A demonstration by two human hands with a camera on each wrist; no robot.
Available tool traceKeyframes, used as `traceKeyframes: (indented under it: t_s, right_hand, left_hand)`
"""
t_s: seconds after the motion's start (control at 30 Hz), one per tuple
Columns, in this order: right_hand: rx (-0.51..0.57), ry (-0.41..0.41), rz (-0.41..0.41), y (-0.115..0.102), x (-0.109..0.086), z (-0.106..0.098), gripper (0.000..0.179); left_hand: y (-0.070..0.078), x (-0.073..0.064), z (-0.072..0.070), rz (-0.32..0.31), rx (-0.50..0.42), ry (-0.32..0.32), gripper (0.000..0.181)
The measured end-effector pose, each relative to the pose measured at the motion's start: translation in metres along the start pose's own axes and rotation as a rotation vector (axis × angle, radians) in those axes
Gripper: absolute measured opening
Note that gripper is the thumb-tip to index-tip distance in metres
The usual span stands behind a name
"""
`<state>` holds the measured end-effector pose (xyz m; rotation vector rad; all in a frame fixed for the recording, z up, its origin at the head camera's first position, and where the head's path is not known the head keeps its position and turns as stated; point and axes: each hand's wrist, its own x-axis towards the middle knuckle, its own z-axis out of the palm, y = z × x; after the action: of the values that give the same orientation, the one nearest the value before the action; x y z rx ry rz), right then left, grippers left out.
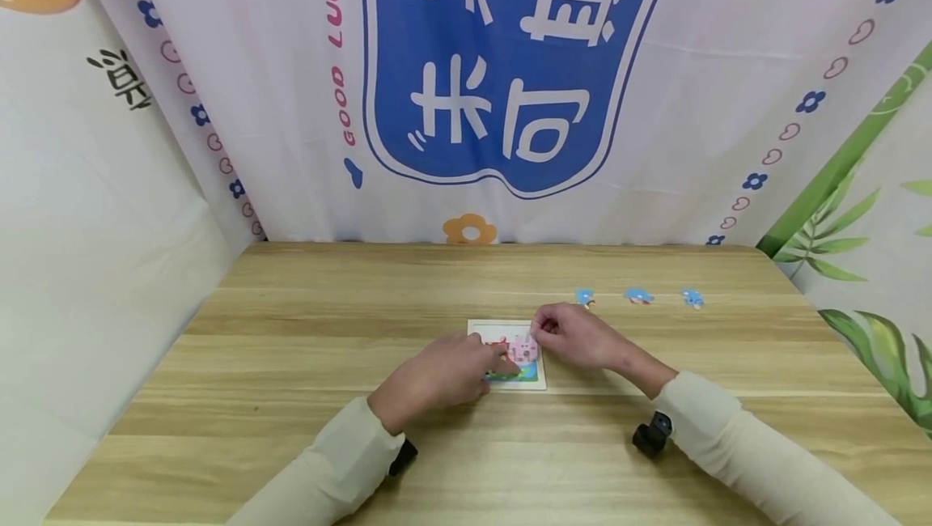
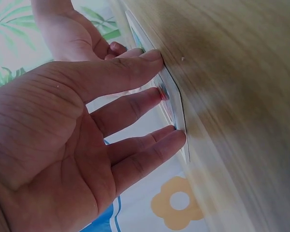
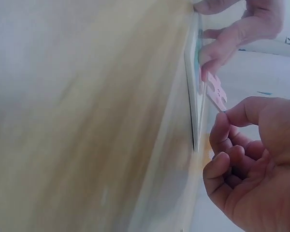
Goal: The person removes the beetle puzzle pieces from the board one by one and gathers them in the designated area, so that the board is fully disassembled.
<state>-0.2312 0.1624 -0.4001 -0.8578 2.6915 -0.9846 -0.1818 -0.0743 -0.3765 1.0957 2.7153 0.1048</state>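
Note:
A small puzzle board [image 1: 507, 388] with a white frame and a partly filled colourful picture lies on the wooden table. My left hand [image 1: 451, 368] rests on its left side, thumb and fairly straight fingers spread over the frame and picture. One fingertip [image 2: 157, 94] touches a red part of the picture. At the board's right edge, my right hand [image 1: 580, 337] pinches a pink puzzle piece [image 3: 216, 91] between thumb and index finger. The piece is tilted over the board, its far end close to the left fingers; the other right fingers are curled in.
Three blue puzzle pieces lie in a row behind and right of the board: one at the left [image 1: 585, 296], one in the middle [image 1: 638, 295] and one at the right [image 1: 692, 298]. A printed curtain [image 1: 291, 105] hangs along the table's back edge.

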Motion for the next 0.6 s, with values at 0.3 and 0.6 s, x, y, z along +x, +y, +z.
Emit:
traceKeyframes:
  t_s: [0.3, 0.6]
  right_hand:
    - [-0.020, 0.019, 0.041, 0.025, -0.023, -0.026, 0.013]
    - [-0.032, 0.031, 0.119, 0.063, -0.055, -0.068, 0.011]
  left_hand:
    - [0.000, -0.001, 0.001, 0.005, 0.003, 0.018, 0.045]
    - [-0.001, -0.003, 0.004, 0.018, 0.007, 0.044, 0.045]
